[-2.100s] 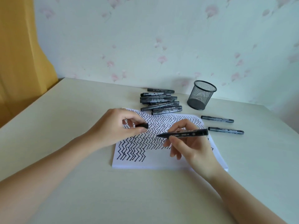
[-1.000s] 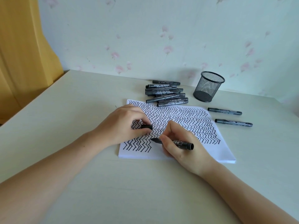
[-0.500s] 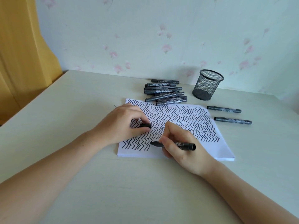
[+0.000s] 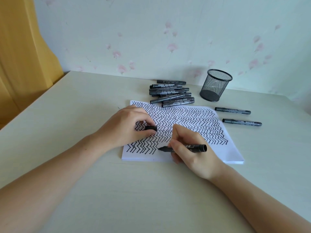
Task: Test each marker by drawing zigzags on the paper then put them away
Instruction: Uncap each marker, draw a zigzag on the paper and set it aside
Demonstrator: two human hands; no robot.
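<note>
On the pale desk (image 4: 67, 115), the marker (image 4: 191, 147) lies tip-down on the paper (image 4: 218, 148), pinched in the right hand (image 4: 193, 152). The left hand (image 4: 124, 128) rests on the paper, its fingers pinching the cap (image 4: 151, 128).

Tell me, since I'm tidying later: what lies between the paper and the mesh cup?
In the head view, only bare table lies between the paper and the mesh cup; the marker pile sits left of that gap.
</note>
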